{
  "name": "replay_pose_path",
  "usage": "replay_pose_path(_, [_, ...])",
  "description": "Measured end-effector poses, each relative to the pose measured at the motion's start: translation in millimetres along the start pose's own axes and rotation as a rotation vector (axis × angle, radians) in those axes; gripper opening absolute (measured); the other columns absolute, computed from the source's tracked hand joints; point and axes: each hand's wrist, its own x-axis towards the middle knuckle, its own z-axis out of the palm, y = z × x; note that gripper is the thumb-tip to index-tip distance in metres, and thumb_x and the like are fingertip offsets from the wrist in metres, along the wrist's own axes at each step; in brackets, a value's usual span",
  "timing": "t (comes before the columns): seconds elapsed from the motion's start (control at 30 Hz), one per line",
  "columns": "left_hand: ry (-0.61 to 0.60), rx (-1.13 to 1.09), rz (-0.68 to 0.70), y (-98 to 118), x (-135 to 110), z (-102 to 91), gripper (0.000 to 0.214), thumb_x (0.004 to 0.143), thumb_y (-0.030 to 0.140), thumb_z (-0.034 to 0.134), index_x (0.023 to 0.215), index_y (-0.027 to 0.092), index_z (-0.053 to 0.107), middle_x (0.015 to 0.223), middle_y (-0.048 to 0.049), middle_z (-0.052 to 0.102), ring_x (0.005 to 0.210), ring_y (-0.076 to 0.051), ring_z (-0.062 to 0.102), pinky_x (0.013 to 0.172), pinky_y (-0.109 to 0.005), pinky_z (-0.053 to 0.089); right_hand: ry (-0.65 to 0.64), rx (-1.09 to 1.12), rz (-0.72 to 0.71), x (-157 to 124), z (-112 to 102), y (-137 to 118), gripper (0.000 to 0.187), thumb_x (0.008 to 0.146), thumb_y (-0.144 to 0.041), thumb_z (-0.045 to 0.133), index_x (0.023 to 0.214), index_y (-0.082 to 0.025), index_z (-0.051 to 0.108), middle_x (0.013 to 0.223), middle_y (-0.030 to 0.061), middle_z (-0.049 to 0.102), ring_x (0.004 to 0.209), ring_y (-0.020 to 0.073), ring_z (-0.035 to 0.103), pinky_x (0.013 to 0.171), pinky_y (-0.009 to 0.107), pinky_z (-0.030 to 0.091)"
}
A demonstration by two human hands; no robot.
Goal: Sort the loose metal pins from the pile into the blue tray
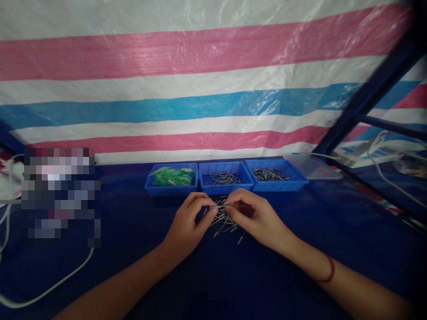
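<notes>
Over the middle of the dark blue table, my left hand [188,220] pinches one end of a thin metal blind rivet [220,206] between thumb and fingertips. My right hand [256,218] pinches toward the other end, so the rivet lies roughly level between both hands. Just beneath the fingers is a loose pile of similar rivets [227,222], partly hidden by the hands. A single rivet [240,238] sits at the pile's near right edge.
Three blue bins stand in a row behind my hands: a left bin [171,191] with green plastic packets, a middle bin [227,189] and a right bin [283,186] with rivets. A clear plastic lid [316,168] lies at the right. A white cable [56,289] curves along the left.
</notes>
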Motion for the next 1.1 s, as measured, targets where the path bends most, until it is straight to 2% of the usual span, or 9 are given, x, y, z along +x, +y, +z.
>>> replay_pose_path(0.2, [0.012, 0.034, 0.009, -0.7, 0.3, -1.6, 0.011, 0.089, 0.022, 0.054, 0.098, 0.019, 0.058, 0.099, -0.0048, 0.058, 0.092, -0.017, 0.057, 0.083, -0.030, 0.046, -0.089, -0.161, -0.165, 4.0, -5.2, -2.6, 0.012, 0.088, -0.022, 0.049, 0.087, -0.019, 0.061, 0.083, 0.0048, 0.062, 0.072, 0.0145, 0.057, 0.065, 0.027, 0.047])
replay_pose_path(0.33, [-0.108, 0.118, 0.034, -3.4, -1.7, -0.3, 0.024, 0.088, 0.027, 0.055, 0.111, 0.021, 0.054, 0.107, -0.0063, 0.059, 0.101, -0.020, 0.055, 0.090, -0.035, 0.044, 0.080, -0.439, -0.231, 14.5, -34.3, -1.3, 0.017, 0.090, -0.025, 0.045, 0.088, -0.019, 0.061, 0.084, 0.0063, 0.064, 0.079, 0.0185, 0.058, 0.074, 0.033, 0.046])
replay_pose_path(0.43, [-0.218, 0.204, 0.102, -3.9, -2.8, 1.1, 0.021, 0.090, 0.028, 0.052, 0.109, 0.023, 0.060, 0.108, -0.0065, 0.059, 0.101, -0.021, 0.054, 0.089, -0.036, 0.043, 0.216, -0.739, -0.135, 24.6, -68.8, 12.3, 0.020, 0.090, -0.026, 0.045, 0.088, -0.017, 0.062, 0.082, 0.0079, 0.064, 0.076, 0.0201, 0.059, 0.074, 0.034, 0.043])
replay_pose_path(0.57, [-0.314, 0.304, 0.174, 0.2, -3.4, 2.1, 0.018, 0.088, 0.030, 0.055, 0.102, 0.025, 0.065, 0.105, -0.0051, 0.062, 0.097, -0.022, 0.054, 0.083, -0.037, 0.041, 0.189, -0.970, 0.005, 30.6, -101.0, 28.7, 0.025, 0.087, -0.031, 0.050, 0.100, -0.013, 0.063, 0.094, 0.0131, 0.064, 0.090, 0.0268, 0.059, 0.079, 0.038, 0.043])
replay_pose_path(0.67, [-0.349, 0.338, 0.204, 3.5, -4.2, 2.6, 0.017, 0.087, 0.033, 0.057, 0.100, 0.025, 0.066, 0.103, -0.0040, 0.063, 0.095, -0.021, 0.054, 0.081, -0.036, 0.039, 0.011, -0.801, -0.063, 27.0, -101.6, 19.8, 0.023, 0.085, -0.032, 0.054, 0.100, -0.016, 0.063, 0.097, 0.0100, 0.064, 0.090, 0.0227, 0.059, 0.079, 0.035, 0.045])
replay_pose_path(0.8, [-0.349, 0.350, 0.215, 2.4, -4.6, 3.4, 0.018, 0.089, 0.032, 0.054, 0.099, 0.025, 0.066, 0.103, -0.0043, 0.063, 0.095, -0.021, 0.053, 0.080, -0.035, 0.038, -0.481, -0.486, -0.149, 16.6, -79.5, -4.8, 0.009, 0.081, -0.025, 0.061, 0.088, -0.021, 0.065, 0.085, 0.0014, 0.064, 0.078, 0.0149, 0.059, 0.070, 0.027, 0.045])
replay_pose_path(0.87, [-0.346, 0.353, 0.205, 0.6, -3.8, 3.4, 0.017, 0.090, 0.030, 0.053, 0.099, 0.024, 0.066, 0.103, -0.0042, 0.063, 0.095, -0.021, 0.053, 0.080, -0.035, 0.038, -0.629, -0.455, -0.142, 12.0, -66.1, -10.8, 0.007, 0.077, -0.020, 0.063, 0.084, -0.021, 0.065, 0.080, 0.0001, 0.063, 0.076, 0.0143, 0.058, 0.067, 0.026, 0.044])
replay_pose_path(0.97, [-0.350, 0.352, 0.192, -0.7, -1.7, 2.6, 0.017, 0.090, 0.027, 0.051, 0.098, 0.024, 0.066, 0.102, -0.0040, 0.063, 0.094, -0.020, 0.052, 0.080, -0.035, 0.038, -0.717, -0.470, -0.146, 7.3, -49.7, -10.0, 0.007, 0.074, -0.015, 0.064, 0.079, -0.020, 0.065, 0.081, 0.0005, 0.064, 0.077, 0.0151, 0.058, 0.068, 0.027, 0.043])
replay_pose_path(1.1, [-0.350, 0.346, 0.188, 0.8, -1.1, 1.3, 0.018, 0.090, 0.027, 0.050, 0.098, 0.023, 0.066, 0.102, -0.0039, 0.064, 0.094, -0.021, 0.052, 0.080, -0.036, 0.038, -0.734, -0.488, -0.229, 2.8, -37.4, -8.1, 0.015, 0.081, -0.009, 0.056, 0.076, -0.020, 0.064, 0.077, 0.0005, 0.063, 0.079, 0.0155, 0.056, 0.075, 0.030, 0.041])
